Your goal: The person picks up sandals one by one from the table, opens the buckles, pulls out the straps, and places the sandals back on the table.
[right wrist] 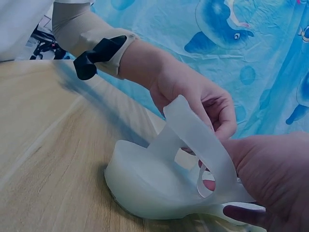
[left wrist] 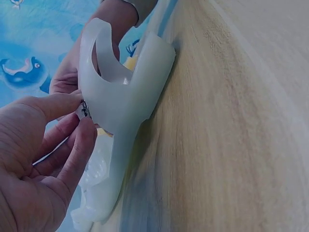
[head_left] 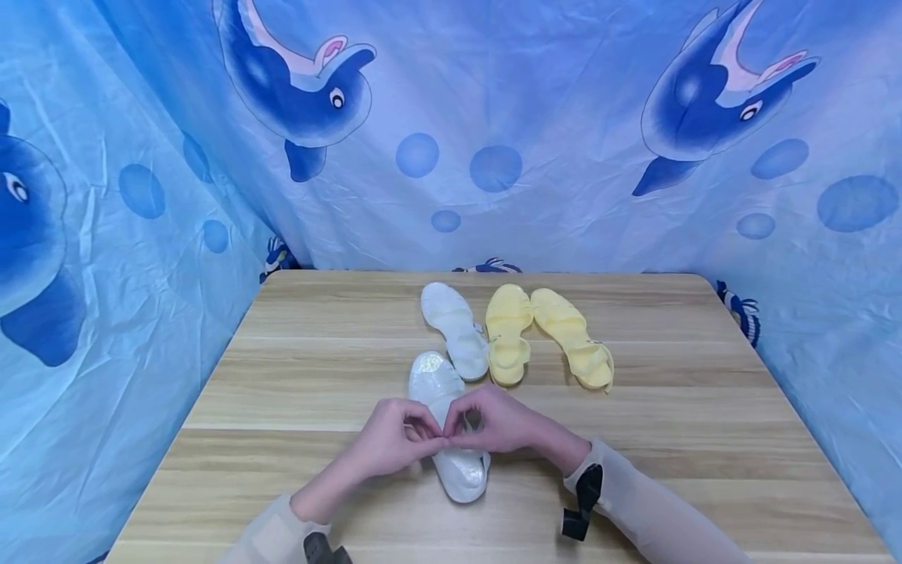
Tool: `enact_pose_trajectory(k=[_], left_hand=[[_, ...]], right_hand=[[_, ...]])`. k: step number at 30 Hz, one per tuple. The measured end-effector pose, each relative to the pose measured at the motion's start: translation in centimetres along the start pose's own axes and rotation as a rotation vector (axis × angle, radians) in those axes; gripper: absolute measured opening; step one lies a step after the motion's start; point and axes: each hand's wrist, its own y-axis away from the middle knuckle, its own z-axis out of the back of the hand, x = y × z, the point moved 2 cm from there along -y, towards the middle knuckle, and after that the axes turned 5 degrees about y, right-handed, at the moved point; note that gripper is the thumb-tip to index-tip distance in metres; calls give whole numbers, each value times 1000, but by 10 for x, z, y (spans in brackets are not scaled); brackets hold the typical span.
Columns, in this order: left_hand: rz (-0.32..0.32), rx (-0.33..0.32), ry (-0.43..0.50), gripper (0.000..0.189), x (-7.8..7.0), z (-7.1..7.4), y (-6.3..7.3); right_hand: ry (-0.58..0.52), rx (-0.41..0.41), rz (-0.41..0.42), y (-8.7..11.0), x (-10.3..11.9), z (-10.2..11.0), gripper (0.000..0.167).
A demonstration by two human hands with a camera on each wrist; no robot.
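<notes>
One white sandal (head_left: 463, 481): L hand (head_left: 395, 440) pinches buckle (left wrist: 85, 108), R hand (head_left: 499, 421) pinches sandal too, exact pt. unclear.

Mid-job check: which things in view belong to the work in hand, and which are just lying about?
In the job:
near white sandal
its buckle, pinched by the left hand
right hand, pinching at the same sandal

Lying about, untouched now:
far white sandal, apparently its match
left yellow sandal
right yellow sandal

Long sleeves (head_left: 651, 497), pale beige; black wrist mounts (head_left: 589, 487)
</notes>
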Motion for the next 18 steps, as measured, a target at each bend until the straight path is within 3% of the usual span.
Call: enact_pose_trajectory(k=[18], left_hand=[[10, -15, -2, 10, -1, -1, 2]], right_hand=[[-4, -14, 9, 0, -2, -1, 7]])
